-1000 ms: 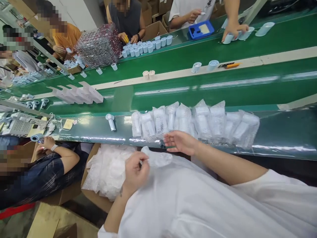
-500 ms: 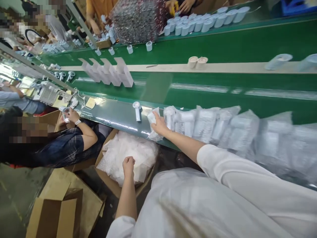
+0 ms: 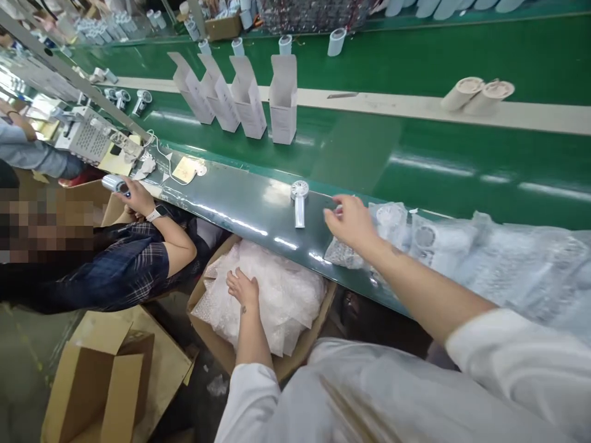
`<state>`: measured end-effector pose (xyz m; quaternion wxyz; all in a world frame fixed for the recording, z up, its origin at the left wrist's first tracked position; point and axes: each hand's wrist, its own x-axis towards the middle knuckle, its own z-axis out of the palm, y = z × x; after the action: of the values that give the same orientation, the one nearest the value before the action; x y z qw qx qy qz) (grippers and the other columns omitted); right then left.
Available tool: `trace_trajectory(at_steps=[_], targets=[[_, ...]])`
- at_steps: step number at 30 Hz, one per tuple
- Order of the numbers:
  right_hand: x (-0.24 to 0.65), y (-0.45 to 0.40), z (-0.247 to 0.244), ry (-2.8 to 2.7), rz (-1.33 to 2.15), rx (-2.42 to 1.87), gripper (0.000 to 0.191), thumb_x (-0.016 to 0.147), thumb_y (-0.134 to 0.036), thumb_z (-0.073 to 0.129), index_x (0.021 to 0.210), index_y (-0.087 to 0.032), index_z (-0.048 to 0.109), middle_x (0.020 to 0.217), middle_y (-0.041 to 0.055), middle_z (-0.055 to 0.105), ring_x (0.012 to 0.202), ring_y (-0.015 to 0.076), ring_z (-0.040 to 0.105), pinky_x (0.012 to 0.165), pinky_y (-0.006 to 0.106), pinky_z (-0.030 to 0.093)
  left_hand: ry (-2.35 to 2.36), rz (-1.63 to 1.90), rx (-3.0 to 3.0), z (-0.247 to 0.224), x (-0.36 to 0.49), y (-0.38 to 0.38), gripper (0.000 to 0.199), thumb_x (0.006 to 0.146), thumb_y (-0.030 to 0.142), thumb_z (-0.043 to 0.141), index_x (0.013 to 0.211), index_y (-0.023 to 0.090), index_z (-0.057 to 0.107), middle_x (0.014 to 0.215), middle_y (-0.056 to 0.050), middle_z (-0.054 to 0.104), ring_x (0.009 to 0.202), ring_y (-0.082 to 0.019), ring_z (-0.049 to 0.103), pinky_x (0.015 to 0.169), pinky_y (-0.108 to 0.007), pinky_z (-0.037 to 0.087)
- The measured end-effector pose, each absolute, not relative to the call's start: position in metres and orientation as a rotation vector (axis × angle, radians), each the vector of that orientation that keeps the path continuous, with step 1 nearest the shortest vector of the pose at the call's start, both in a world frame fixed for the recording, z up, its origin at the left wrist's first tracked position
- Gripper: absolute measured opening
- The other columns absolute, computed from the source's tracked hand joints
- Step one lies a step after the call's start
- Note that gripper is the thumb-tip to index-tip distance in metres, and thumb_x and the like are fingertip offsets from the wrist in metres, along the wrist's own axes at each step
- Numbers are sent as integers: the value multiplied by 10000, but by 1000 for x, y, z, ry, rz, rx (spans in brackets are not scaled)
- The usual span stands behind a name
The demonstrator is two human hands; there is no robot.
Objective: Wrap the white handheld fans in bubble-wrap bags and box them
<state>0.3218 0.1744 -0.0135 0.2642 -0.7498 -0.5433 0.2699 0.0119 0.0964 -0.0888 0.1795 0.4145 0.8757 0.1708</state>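
My right hand [image 3: 351, 223], fingers curled but apart, is over the left end of a row of handheld fans in clear bubble bags [image 3: 443, 243]. Below its palm lies the nearest bubble bag [image 3: 344, 255], partly covered by the hand. To the left, a bare white handheld fan [image 3: 299, 203] lies alone on the dark table edge [image 3: 235, 206]. My left hand [image 3: 243, 289] is spread over a heap of bubble bags [image 3: 281, 289] in a cardboard box [image 3: 217, 351]; it holds nothing.
Several open white boxes [image 3: 283, 101] stand on the green conveyor [image 3: 351, 138]. Two cream cylinders [image 3: 480, 95] are on the pale middle strip. At left, a co-worker's hand [image 3: 138, 197] holds a fan. An open cardboard carton [image 3: 96, 381] sits on the floor.
My left hand has opened from a fist above the bags. My right hand has lifted from lying flat on the end bag, its fingers now curled. The view has shifted, moving most things rightward.
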Motion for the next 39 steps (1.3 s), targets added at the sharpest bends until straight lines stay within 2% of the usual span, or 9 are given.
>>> trace_trajectory(at_steps=[4,9,13,18,24,29,33,37,39], targets=[[276,246,-41,-1177,1023,-2163,818,686,-375,731,1340,-41,373,1283,248,497,1184,333,507,1007,450,410,2377,508,1092,-72,-17,87,61,745,215,598,780,180,634,864,-97,663,960,-267,614,864,-372,439],[260,254,-42,-898,1221,-2103,431,701,-232,657,1099,-109,545,1034,147,638,989,284,607,883,405,494,1805,1211,677,-18,-22,67,160,747,329,651,762,189,574,685,35,586,703,-125,588,752,-253,466],[287,185,1,-744,1982,-1314,315,696,-236,661,988,-162,571,803,51,646,681,179,626,652,316,544,1410,1417,314,21,8,61,224,682,297,750,811,188,602,801,12,656,812,-143,637,847,-302,479],[328,69,49,-572,2484,-612,426,626,-266,770,1002,-139,615,827,65,682,666,167,657,606,275,542,1251,1398,216,45,83,62,240,682,277,756,856,200,611,853,1,689,905,-148,653,933,-318,461],[373,22,69,-787,2239,-553,375,682,-290,778,1002,-125,673,826,41,688,712,139,640,688,254,510,1065,1233,642,82,146,23,366,604,315,823,909,208,651,928,-37,712,972,-208,652,949,-362,459],[414,20,92,-1338,1925,-603,359,750,-271,737,1077,-132,682,1065,73,671,1002,190,616,916,316,452,877,827,601,127,155,5,701,610,737,662,1000,156,699,915,-116,714,880,-291,665,800,-424,510],[434,10,103,-1621,1807,-592,380,790,-301,696,1137,-149,668,1294,117,559,1176,241,540,1021,385,387,1080,628,770,150,167,6,392,626,463,802,783,118,702,704,-60,675,656,-174,617,667,-298,479],[453,-10,110,-1522,1662,-767,383,766,-342,725,1112,-185,677,1445,103,387,1387,272,302,1100,396,298,1370,771,922,148,182,-4,326,573,355,826,621,148,579,565,37,538,530,-84,459,565,-226,392],[459,-25,114,-1381,1721,-790,389,775,-365,720,1108,-171,661,1339,115,476,1313,262,407,1053,388,364,1588,934,1126,141,193,-13,343,605,325,803,578,170,498,541,66,449,533,-74,393,555,-210,358]])
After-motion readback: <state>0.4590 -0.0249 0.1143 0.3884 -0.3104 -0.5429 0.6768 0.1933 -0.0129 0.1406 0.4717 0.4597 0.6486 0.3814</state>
